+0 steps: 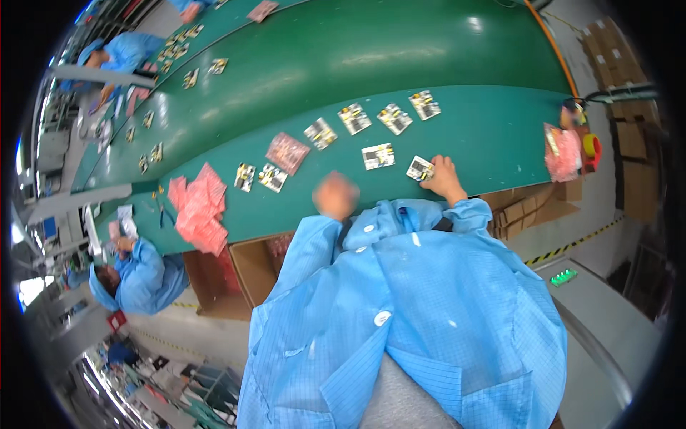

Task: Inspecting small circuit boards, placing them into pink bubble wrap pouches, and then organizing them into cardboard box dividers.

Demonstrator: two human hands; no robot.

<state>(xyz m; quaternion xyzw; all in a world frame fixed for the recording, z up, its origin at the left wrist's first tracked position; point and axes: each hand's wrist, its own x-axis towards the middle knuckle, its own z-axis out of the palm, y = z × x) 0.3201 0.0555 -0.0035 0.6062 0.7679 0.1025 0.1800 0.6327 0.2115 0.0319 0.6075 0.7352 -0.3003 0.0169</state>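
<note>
A: What is touched by the right hand?
B: A circuit board is met at its right edge by the fingers; whether it is gripped cannot be told.
A: And the left hand?
B: It is blurred; whether its fingers are clenched or released cannot be made out.
A: What is laid farther off?
B: On the green surface, a second board is seen left of the right fingers. A pink packet is placed beyond the left fingers, leftward. Farthest ahead, four more boards are spread.
</note>
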